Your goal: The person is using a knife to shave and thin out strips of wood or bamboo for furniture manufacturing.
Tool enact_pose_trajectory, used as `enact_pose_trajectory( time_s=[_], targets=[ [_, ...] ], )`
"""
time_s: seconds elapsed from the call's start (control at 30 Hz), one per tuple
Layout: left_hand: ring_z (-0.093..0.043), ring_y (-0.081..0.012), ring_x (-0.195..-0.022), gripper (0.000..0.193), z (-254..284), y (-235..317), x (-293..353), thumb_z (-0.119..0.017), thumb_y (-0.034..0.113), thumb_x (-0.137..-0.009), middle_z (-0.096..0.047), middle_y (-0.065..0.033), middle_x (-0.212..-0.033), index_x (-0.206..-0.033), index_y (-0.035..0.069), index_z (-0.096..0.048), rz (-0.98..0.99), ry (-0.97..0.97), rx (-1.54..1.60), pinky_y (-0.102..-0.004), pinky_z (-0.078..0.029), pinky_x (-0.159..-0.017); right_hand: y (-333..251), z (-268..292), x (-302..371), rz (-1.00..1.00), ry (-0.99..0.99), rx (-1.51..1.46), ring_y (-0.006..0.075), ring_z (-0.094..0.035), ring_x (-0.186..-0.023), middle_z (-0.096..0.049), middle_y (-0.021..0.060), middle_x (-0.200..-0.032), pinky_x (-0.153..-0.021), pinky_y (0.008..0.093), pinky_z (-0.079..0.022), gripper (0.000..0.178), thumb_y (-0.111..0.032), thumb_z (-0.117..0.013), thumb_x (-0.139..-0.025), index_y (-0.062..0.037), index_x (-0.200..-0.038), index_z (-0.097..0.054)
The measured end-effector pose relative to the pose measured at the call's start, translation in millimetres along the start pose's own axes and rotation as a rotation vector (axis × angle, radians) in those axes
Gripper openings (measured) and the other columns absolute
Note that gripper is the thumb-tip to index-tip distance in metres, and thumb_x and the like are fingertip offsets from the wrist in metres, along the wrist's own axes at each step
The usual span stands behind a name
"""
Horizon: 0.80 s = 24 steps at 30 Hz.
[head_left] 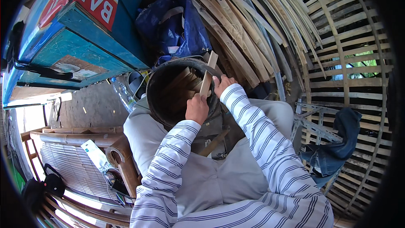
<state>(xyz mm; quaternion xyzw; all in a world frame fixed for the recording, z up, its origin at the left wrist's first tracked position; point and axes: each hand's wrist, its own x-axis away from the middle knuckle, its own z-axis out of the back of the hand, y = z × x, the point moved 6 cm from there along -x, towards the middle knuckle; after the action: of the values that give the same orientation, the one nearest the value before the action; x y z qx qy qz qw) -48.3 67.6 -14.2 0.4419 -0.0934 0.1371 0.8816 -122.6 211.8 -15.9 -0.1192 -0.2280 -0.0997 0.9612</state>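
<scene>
Between my knees stands a round black bucket with several short pieces of split wood or bamboo inside. My left hand is closed on the lower end of a pale, flat bamboo strip, which slants up over the bucket's right rim. My right hand is closed beside the strip. A dark blade, looking like a knife's, crosses the strip from that hand; the fingers hide its handle.
Long split bamboo slats lie piled ahead. Left of them are a blue plastic bag and a large blue box. A clear bottle lies by the bucket. Bamboo furniture is at left, dark blue cloth at right.
</scene>
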Motion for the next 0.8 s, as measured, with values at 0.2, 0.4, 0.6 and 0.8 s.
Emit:
enact_pose_trajectory(
  time_s=[0.2, 0.4, 0.6, 0.8],
  targets=[
    [-0.060, -0.0485, -0.076, 0.027, 2.1, -2.3, -0.7, -0.050, 0.022, -0.092, -0.062, -0.0310, -0.079, -0.088, -0.003, -0.059, 0.033, 0.020, -0.003, -0.0540, -0.049, -0.072, -2.2, 7.8, -24.2, -0.010, -0.056, 0.033, 0.0385, -0.054, -0.115, -0.060, 0.0258, -0.116, -0.101, 0.0463, -0.042, 0.053, -0.047, -0.041, -0.095, -0.0013, -0.115, -0.059],
    [-0.060, -0.0499, -0.077, 0.026, -8.1, 10.1, 13.6, -0.049, 0.021, -0.093, -0.061, -0.0327, -0.080, -0.089, -0.004, -0.058, 0.069, -0.044, -0.059, -0.0545, -0.049, -0.074, 34.6, 17.9, -74.3, -0.253, -0.005, 0.065, 0.0370, -0.050, -0.122, -0.053, 0.0220, -0.130, -0.105, 0.0457, -0.039, 0.059, -0.049, -0.040, -0.095, -0.0019, -0.125, -0.056],
    [-0.059, -0.0508, -0.083, 0.026, -5.9, -7.0, 19.7, -0.048, 0.022, -0.093, -0.062, -0.0330, -0.087, -0.094, -0.003, -0.058, 0.145, -0.128, -0.075, -0.0551, -0.049, -0.078, 53.5, 21.2, -81.8, -0.379, -0.160, 0.071, 0.0331, -0.045, -0.129, -0.047, 0.0183, -0.139, -0.109, 0.0439, -0.034, 0.064, -0.053, -0.037, -0.095, -0.0047, -0.136, -0.047],
    [-0.064, -0.0276, -0.063, 0.026, -13.5, 2.3, -1.9, -0.045, 0.019, -0.095, -0.064, -0.0164, -0.076, -0.097, -0.003, -0.059, 0.375, -0.512, 0.285, -0.0444, -0.053, -0.059, 115.4, -38.0, -91.7, -0.707, -0.364, -1.376, 0.0279, -0.062, -0.068, -0.064, 0.0133, -0.093, -0.060, 0.0410, -0.052, 0.051, -0.051, -0.046, -0.094, -0.0030, -0.104, -0.058]
  ],
)
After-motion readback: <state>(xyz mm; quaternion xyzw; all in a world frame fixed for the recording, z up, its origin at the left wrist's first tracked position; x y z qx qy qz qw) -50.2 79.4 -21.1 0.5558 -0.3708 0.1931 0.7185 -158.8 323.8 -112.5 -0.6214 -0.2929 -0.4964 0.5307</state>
